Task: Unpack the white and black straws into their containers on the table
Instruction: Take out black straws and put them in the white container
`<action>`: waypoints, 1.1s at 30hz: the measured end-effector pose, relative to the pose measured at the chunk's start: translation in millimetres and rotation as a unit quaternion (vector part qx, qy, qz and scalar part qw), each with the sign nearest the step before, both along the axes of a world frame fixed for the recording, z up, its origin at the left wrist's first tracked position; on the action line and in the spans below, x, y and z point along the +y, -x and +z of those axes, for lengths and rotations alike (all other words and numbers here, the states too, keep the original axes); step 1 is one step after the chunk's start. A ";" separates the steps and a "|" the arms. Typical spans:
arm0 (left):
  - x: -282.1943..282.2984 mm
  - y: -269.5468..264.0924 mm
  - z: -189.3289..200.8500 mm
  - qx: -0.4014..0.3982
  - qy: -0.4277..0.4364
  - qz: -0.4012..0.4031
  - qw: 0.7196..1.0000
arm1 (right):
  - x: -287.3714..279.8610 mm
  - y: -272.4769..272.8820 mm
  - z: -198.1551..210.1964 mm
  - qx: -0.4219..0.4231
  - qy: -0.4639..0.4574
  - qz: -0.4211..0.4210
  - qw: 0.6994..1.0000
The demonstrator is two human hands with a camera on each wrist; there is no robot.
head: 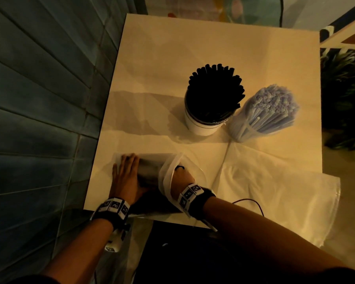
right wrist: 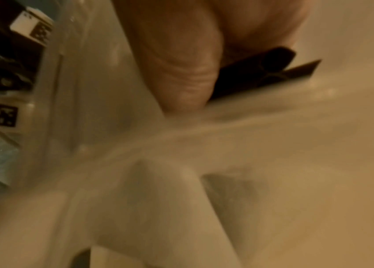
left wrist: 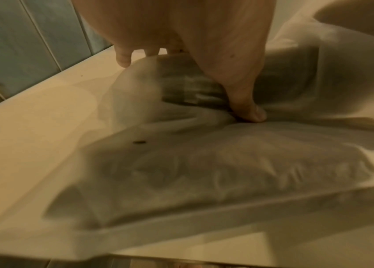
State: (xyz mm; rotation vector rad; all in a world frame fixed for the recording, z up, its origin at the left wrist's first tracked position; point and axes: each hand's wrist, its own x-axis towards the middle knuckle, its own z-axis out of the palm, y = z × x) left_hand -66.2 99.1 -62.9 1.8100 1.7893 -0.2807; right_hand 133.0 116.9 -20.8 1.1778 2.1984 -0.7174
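Note:
A clear plastic bag [head: 152, 160] of black straws lies at the table's near left corner. My left hand [head: 126, 174] grips it from outside, thumb [left wrist: 247, 108] pressed into the plastic around the dark bundle [left wrist: 190, 85]. My right hand [head: 181, 178] is inside the bag's mouth and pinches a few black straws [right wrist: 270, 67] under its thumb [right wrist: 181, 81]. Mid-table, a white cup [head: 201, 125] is packed with upright black straws [head: 215, 87]. Beside it on the right, a clear container [head: 242, 130] holds white straws [head: 273, 103].
An empty crumpled plastic bag [head: 275, 191] lies over the table's near right part and hangs past the edge. A blue-green tiled wall [head: 39, 99] runs along the left side. A dark plant [head: 344, 95] stands off the right edge. The pale table [head: 193, 42] is bare at the far end.

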 end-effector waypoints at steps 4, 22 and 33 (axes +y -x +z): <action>0.8 -0.8 -2.3 0.007 -0.007 0.003 1.000 | 4.5 -13.0 12.1 0.020 0.000 -0.052 0.998; 28.1 -3.1 23.6 -0.053 0.053 -0.036 0.997 | -19.9 -213.5 82.1 -0.034 -0.018 -0.264 0.964; 64.9 -137.8 141.7 -0.561 0.057 0.227 0.794 | -2.4 -141.1 87.3 0.163 -0.078 -0.230 0.956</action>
